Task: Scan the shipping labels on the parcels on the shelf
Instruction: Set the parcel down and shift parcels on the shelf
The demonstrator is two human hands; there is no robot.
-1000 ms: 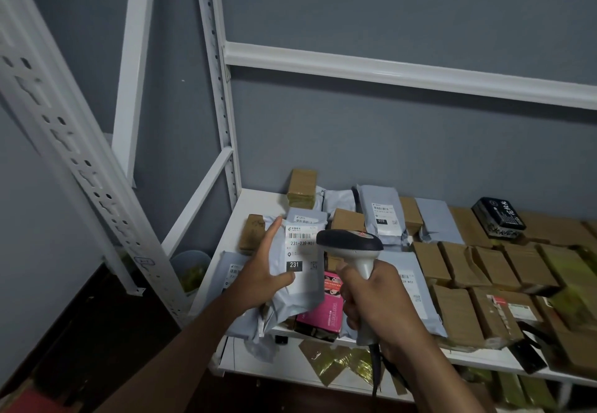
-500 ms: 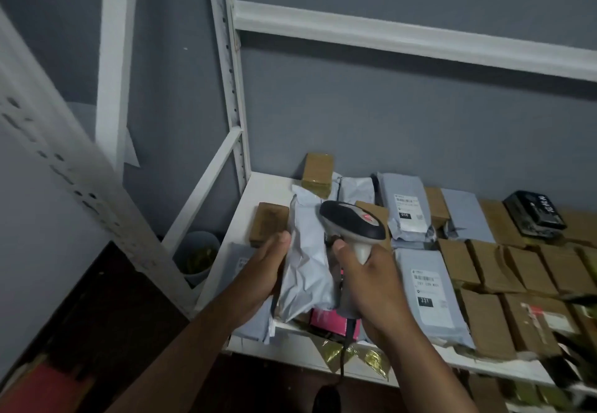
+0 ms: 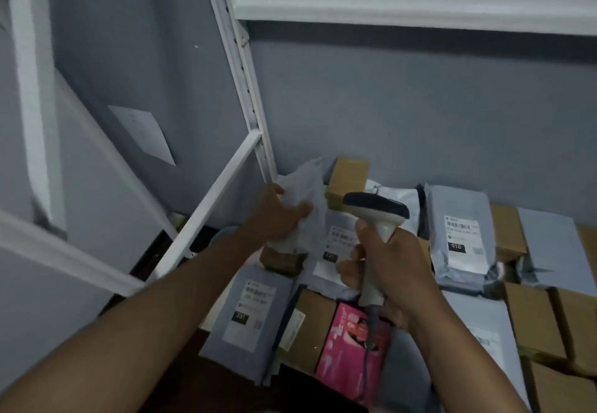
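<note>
Fingers (image 3: 292, 210) of your left hand (image 3: 277, 218) pinch a grey bag (image 3: 305, 183) at the shelf's back corner. Your right hand (image 3: 384, 264) grips the scanner (image 3: 376, 215). Next labelled parcel (image 3: 336, 244) lies just below its nose, long side pointing away.

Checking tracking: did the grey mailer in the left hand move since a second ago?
Yes. The grey mailer went from over the shelf's front edge back toward the rear upright, beside the standing brown box. The left hand grips it.
</note>
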